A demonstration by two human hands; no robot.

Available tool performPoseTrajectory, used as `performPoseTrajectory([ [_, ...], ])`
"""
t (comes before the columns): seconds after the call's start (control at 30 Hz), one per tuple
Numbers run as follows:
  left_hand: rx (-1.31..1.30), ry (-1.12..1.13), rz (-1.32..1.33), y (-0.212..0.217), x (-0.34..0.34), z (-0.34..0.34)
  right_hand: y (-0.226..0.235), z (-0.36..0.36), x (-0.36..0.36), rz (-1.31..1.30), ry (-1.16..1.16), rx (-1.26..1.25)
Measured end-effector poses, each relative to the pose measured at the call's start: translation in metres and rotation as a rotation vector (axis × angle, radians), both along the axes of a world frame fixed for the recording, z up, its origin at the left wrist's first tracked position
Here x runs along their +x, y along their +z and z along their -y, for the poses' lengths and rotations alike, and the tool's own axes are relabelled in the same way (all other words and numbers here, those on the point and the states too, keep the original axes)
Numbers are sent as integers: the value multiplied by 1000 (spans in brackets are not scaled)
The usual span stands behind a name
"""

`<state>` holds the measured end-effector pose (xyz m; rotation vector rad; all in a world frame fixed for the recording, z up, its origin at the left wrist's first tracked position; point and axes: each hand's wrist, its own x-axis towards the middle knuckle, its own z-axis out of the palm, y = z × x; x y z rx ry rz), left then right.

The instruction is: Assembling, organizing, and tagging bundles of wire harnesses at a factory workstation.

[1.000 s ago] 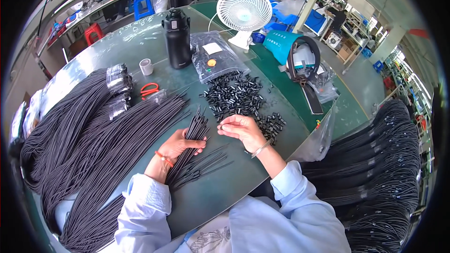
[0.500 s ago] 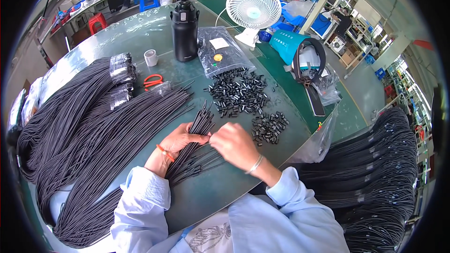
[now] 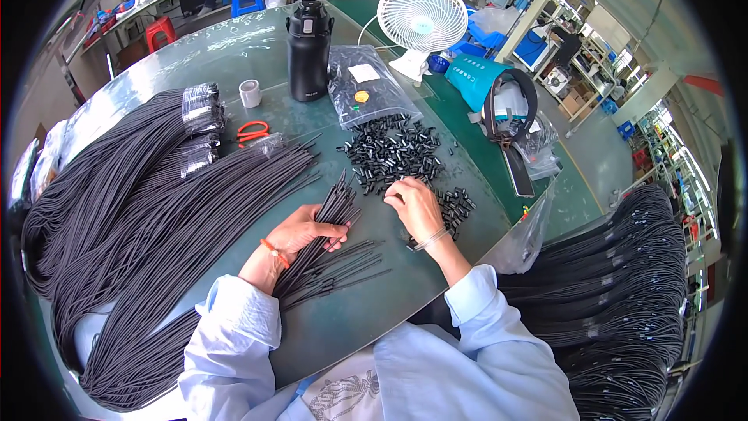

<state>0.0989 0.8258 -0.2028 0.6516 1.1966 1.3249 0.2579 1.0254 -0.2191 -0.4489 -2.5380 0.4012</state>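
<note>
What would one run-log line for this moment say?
left hand: grips bundle of black cords | right hand: on pile of small black caps | surface: green table

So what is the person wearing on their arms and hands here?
Both arms are in loose, light blue long sleeves with the cuffs pushed back from the wrists. The left hand is bare, with a thin orange-red band at its wrist. The right hand is bare too, with a slim pale bangle at its wrist. No gloves.

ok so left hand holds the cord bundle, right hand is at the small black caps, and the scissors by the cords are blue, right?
Not quite: the scissors have orange-red handles, not blue, as the head view shows. The rest stands: the left hand holds the cord bundle, and the right hand is at the small black caps.
</note>
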Motion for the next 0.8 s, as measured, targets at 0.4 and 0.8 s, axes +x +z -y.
performPoseTrajectory([
  [0.4,3,8,-42,-3,0,1,12,26,3,21,341,-838],
  [0.8,38,45,-40,-6,-3,3,27,90,2,-18,620,3],
])
